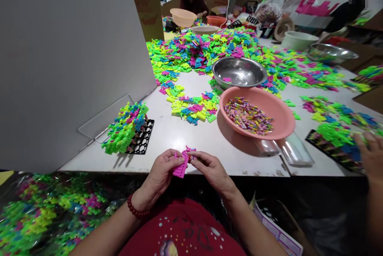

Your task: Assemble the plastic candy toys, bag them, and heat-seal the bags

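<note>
Just over the table's front edge, my left hand point(163, 172) pinches a bright pink plastic toy piece point(180, 169) with a row of slots. Its far end has a moulded shape that I cannot make out. My right hand point(212, 170) is closed by thumb and fingers on a small red shiny piece point(190, 158) against that far end, partly hidden by the fingertips. To the left, a black holed rack point(144, 141) holds green, blue, yellow and pink toy pieces point(124, 128) upright. To the right, small colourful wrapped sticks point(249, 116) lie in a pink bowl point(281, 108).
A steel bowl point(239, 72) stands behind the pink one, before a large heap of toy pieces point(191, 48). Clear rolls point(296, 150) lie at the front edge. Another person's hand point(372, 156) touches a second filled rack point(332, 152). A grey panel point(74, 60) stands left.
</note>
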Available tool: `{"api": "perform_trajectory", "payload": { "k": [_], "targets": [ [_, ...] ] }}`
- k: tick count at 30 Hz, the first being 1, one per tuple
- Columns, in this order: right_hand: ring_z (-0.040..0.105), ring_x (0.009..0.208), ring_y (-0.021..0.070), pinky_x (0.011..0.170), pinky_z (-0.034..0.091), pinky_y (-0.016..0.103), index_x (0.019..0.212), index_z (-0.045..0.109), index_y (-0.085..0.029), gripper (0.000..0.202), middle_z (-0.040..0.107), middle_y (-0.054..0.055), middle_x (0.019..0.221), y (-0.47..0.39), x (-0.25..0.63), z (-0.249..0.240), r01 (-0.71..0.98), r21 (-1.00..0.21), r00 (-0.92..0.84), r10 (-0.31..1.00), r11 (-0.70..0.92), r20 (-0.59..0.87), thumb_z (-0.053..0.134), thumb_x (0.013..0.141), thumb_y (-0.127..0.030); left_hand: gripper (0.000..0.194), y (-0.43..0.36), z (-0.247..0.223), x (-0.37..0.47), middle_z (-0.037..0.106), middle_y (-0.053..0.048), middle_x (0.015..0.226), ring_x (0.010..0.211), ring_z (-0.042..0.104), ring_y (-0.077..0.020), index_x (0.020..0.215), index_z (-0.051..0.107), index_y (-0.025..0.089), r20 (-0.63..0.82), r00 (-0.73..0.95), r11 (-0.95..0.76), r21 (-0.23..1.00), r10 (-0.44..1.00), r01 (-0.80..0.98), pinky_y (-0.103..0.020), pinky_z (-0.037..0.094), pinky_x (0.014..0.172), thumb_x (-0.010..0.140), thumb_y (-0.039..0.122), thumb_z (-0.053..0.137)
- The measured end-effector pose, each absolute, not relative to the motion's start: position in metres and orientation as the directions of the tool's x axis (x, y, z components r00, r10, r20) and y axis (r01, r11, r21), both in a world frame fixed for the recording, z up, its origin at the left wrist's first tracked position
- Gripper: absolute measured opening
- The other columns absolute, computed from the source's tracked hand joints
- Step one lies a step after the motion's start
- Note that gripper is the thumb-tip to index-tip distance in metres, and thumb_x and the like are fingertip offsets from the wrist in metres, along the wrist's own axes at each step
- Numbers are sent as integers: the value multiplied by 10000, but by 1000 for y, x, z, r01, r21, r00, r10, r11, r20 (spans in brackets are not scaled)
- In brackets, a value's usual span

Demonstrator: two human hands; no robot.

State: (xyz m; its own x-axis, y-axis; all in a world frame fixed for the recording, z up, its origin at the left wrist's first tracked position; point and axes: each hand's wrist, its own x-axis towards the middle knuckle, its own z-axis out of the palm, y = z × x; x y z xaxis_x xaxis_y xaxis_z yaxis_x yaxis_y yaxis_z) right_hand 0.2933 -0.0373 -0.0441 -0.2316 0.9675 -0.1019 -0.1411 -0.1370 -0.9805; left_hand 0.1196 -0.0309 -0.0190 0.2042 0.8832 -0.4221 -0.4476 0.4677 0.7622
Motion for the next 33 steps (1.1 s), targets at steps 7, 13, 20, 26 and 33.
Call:
{"api": "perform_trajectory", "payload": {
  "k": [7, 13, 20, 26, 33],
  "targets": [
    [639, 1075, 219, 964, 489, 367, 1109, 737, -230, 324, 713, 62, 1154, -38, 295, -47, -72, -992, -240, 967, -101, -81, 705, 853, -426, 347, -32, -25, 120, 652, -9, 694, 596, 583, -101, 767, 612, 140, -423, 218, 476, 774, 879, -418, -187, 437, 563, 601, 262, 891],
    [658, 1048, 223, 945, 516, 372, 1094, 743, -221, 301, 719, 73, 1139, -37, 294, -48, 12, -1000, -216, 976, -9, -12, 683, 874, -419, 347, -31, -27, 121, 636, -6, 681, 594, 581, -108, 762, 624, 141, -451, 192, 489, 772, 872, -406, -200, 430, 564, 584, 270, 892],
    [675, 934, 205, 879, 535, 355, 1050, 751, -230, 230, 735, 63, 1021, -39, 291, -45, 107, -984, -194, 974, 142, 119, 626, 923, -374, 324, -30, -21, 123, 602, 7, 640, 537, 515, -88, 717, 632, 131, -505, 178, 533, 757, 844, -378, -199, 384, 520, 537, 244, 878],
    [679, 939, 207, 879, 539, 346, 1045, 745, -231, 214, 732, 61, 1015, -42, 283, -50, 144, -974, -156, 976, 176, 153, 601, 940, -349, 311, -35, -22, 126, 597, 27, 665, 563, 496, -97, 789, 623, 160, -392, -26, 376, 897, 920, -231, -202, 379, 526, 592, 277, 833],
    [650, 892, 205, 815, 533, 345, 1166, 663, -208, 333, 703, 72, 1016, -47, 280, -48, 281, -908, -240, 939, 310, 247, 673, 890, -393, 313, -28, -27, 125, 601, 10, 645, 565, 516, -98, 716, 601, 137, -520, 105, 514, 756, 848, -405, -205, 390, 551, 529, 227, 835]
  ]
}}
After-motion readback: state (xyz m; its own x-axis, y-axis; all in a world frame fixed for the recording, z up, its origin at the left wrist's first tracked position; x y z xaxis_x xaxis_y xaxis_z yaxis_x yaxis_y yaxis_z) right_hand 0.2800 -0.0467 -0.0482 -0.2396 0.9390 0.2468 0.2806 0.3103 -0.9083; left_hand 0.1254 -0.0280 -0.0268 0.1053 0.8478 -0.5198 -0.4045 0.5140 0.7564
